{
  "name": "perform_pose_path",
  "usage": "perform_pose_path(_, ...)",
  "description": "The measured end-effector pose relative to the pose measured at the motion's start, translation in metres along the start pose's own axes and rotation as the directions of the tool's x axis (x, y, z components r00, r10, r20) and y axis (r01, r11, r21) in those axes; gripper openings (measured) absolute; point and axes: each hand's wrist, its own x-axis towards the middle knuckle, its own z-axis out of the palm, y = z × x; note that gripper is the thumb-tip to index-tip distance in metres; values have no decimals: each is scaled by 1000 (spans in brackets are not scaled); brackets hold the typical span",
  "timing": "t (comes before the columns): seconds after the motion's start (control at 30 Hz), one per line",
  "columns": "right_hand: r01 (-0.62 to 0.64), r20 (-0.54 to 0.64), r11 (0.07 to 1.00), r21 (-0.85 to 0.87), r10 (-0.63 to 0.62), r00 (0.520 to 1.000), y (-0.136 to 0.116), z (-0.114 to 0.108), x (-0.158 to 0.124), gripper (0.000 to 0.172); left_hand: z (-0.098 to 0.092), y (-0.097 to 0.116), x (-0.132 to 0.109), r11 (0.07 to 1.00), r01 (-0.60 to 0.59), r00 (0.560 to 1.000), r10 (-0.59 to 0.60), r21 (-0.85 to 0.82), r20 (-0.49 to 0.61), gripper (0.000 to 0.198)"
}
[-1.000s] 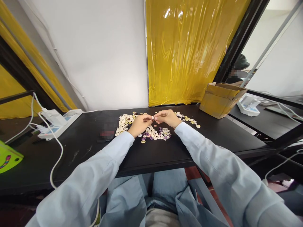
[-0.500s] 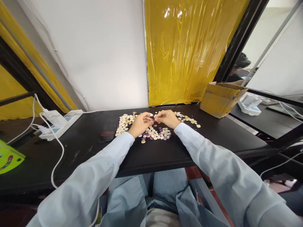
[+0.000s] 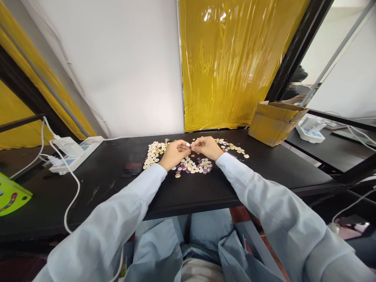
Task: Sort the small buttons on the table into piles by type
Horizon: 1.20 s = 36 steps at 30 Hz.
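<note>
Above the black tabletop, my left hand (image 3: 175, 153) and my right hand (image 3: 206, 148) meet fingertip to fingertip. Both are closed in a pinch, and whatever sits between the fingers is too small to make out. A white covering wraps one fingertip of my left hand. Many small, flat, button-like pieces (image 3: 153, 154) in cream lie in a cluster left of my hands. Below the fingers, more cream and purple pieces (image 3: 192, 168) are spread in a loose heap. Further cream and yellowish pieces (image 3: 233, 148) trail off beyond my right wrist.
A dark flat object (image 3: 132, 167), partly blurred, lies left of the pieces. White power strips (image 3: 73, 154) with cables are at the left, near a bright green item (image 3: 13, 196). An open cardboard box (image 3: 274, 125) stands at the back right. A person (image 3: 295, 88) is behind the frame.
My fingertips have come closer together, with the left hand's white-covered fingertip moving slightly right and down to the right hand's fingers. The loose pieces look unchanged.
</note>
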Motion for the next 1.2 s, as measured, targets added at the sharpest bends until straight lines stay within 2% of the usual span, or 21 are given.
perform_pose_path(0.13, 14, 26, 999, -38, -13, 1000, 1, 0, -1, 17, -1, 1, -1, 1000, -17, 1000, 17, 6, 0, 21)
perform_pose_path(0.33, 40, 38, 996, -76, -37, 999, 0, 1, -4, 14, -1, 2, -4, 999, 18, 1000, -17, 31, -14, 18)
perform_pose_path(0.67, -77, 71, 997, 28, 75, 995, -1, 1, -3, 17, -3, 1, -4, 1000, 30, 1000, -30, 7, 5, 20)
perform_pose_path(0.87, -98, 118, 993, 63, 90, 989, -1, 3, -3, 18, -2, 2, -4, 999, 30, 999, -31, 31, 32, 20)
perform_pose_path(0.97, -68, 102, 997, 33, 64, 993, -1, 2, -1, 22, -9, 5, -1, 983, -54, 998, 51, 174, 21, 15)
perform_pose_path(1.07, 5, 24, 989, -146, -2, 1000, 3, -3, 1, 21, -24, 6, 3, 891, -126, 990, 143, 436, -7, 13)
perform_pose_path(1.13, 24, 30, 959, -284, -17, 999, 7, -6, 2, 19, -35, 4, 5, 825, -118, 992, 119, 553, 35, 13)
perform_pose_path(1.2, 34, 84, 924, -381, -2, 996, 10, -8, 1, 19, -43, 0, 6, 781, -97, 995, 83, 617, 51, 12)
